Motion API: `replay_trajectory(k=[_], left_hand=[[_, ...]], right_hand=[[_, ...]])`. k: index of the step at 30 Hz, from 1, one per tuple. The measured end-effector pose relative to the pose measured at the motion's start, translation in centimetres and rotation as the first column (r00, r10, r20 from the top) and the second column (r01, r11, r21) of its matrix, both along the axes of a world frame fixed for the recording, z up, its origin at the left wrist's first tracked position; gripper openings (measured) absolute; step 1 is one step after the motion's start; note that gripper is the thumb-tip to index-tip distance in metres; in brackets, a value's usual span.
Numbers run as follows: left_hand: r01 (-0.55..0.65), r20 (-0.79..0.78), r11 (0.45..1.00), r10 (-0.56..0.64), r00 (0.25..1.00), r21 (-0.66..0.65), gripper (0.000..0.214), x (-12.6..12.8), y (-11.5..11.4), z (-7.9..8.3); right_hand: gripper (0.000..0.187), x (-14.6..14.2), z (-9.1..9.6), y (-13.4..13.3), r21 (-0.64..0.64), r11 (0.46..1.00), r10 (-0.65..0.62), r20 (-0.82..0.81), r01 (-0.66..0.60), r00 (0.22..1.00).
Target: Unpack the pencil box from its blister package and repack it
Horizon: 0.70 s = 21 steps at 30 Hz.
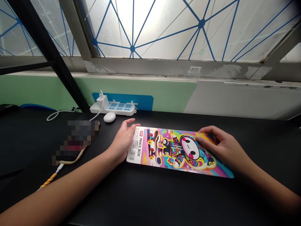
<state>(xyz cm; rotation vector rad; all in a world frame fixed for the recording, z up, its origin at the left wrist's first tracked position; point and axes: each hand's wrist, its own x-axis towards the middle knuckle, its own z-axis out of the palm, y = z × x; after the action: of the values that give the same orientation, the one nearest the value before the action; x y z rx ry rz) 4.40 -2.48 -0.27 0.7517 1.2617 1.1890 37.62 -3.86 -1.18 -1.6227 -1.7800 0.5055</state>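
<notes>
A colourful pencil box (174,150) is held just over the black desk, its printed face turned up toward me. It shows a cartoon figure with a skateboard, and a white label strip at the left end reads "PENCIL BOX". My left hand (124,138) grips the label end, with its fingers partly behind the box. At the other end my right hand (218,139) holds the upper right corner, thumb on the front and other fingers at the far edge. Whatever lies under the box is hidden.
On the black desk (150,201) to the left lies a phone (82,138), blurred out, with a cable (48,181) wrapped in orange. A white power strip (117,108) with a plugged-in charger and a white oval case (109,117) sit by the wall. A black slanted post (51,53) rises at left.
</notes>
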Motion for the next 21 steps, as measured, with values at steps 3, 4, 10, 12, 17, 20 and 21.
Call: replay_trajectory(k=[3, 4, 10, 12, 17, 20, 21], left_hand=[[0.057, -0.003, 0.997, -0.056, 0.998, 0.053, 0.015, -0.1, -0.1, -0.2], [0.076, 0.002, 0.994, -0.077, 0.997, 0.079, 0.019, -0.1, -0.2, -0.4], [0.024, -0.046, 0.947, -0.01, 0.999, 0.319, 0.035, 0.0, -0.8, -0.7], [-0.002, -0.037, 0.934, 0.016, 0.999, 0.357, 0.038, 0.0, -1.0, -0.5], [-0.042, 0.001, 0.916, 0.045, 0.999, 0.398, 0.046, 0.1, -1.1, -0.4], [-0.049, -0.01, 0.899, 0.06, 0.998, 0.436, 0.045, 0.1, -1.1, -0.5], [-0.055, -0.019, 0.891, 0.071, 0.997, 0.451, 0.044, 0.0, -1.1, -0.6]], right_hand=[[0.043, 0.2, 0.3, -0.2, 0.079, 0.997, -0.005, -0.012, 0.006, 1.0], [0.043, 0.3, 0.4, -0.3, 0.102, 0.995, -0.003, -0.017, 0.005, 1.0], [0.045, 0.7, 0.8, -0.9, 0.276, 0.961, 0.035, 0.008, -0.036, 0.999], [0.043, 0.5, 0.9, -1.2, 0.324, 0.945, 0.04, 0.022, -0.045, 0.999], [0.04, 0.1, 1.2, -1.8, 0.382, 0.923, 0.012, 0.053, -0.031, 0.999], [0.039, -0.1, 1.4, -2.0, 0.408, 0.913, -0.008, 0.047, -0.011, 0.999], [0.038, -0.2, 1.4, -2.0, 0.418, 0.909, -0.01, 0.044, -0.009, 0.999]])
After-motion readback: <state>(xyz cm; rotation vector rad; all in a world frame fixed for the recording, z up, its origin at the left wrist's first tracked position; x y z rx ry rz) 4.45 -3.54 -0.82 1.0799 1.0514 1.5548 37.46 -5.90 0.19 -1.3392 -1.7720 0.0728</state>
